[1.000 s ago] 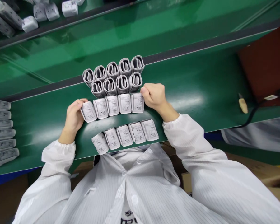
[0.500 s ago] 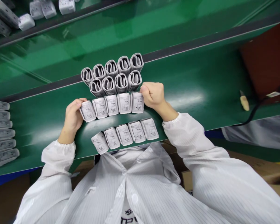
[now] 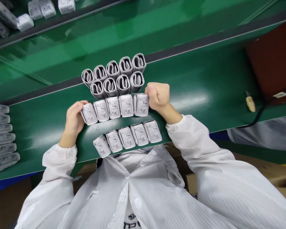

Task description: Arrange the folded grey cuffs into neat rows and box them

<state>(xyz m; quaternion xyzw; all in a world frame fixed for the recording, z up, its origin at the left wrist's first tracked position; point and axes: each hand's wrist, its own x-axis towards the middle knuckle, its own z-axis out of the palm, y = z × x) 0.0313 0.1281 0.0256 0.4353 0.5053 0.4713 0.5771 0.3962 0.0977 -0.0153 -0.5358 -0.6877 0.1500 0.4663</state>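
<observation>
In the head view, a row of several folded printed leaflets stands in the middle of the green bench. My left hand (image 3: 75,118) is closed at the left end of the row, its fingers on the outer edge of the leftmost folded leaflet (image 3: 89,114). At the other end, my right hand (image 3: 158,98) is curled, thumb and finger pinching the right edge of the rightmost folded leaflet (image 3: 141,105). Behind them, rolled leaflets (image 3: 123,84) stand in two rows with their spiral ends up. Nearer my body lies another row of folded leaflets (image 3: 126,137).
More folded leaflets (image 3: 1,137) are stacked at the bench's left end. White socket-like units (image 3: 47,8) sit on the upper shelf. To the right are a small tool with a pale handle (image 3: 250,103), a black cable (image 3: 259,115) and a brown board (image 3: 274,60).
My right hand has shifted slightly right, and the right edge of the rightmost leaflet has moved with it. My left hand stays nearly in place.
</observation>
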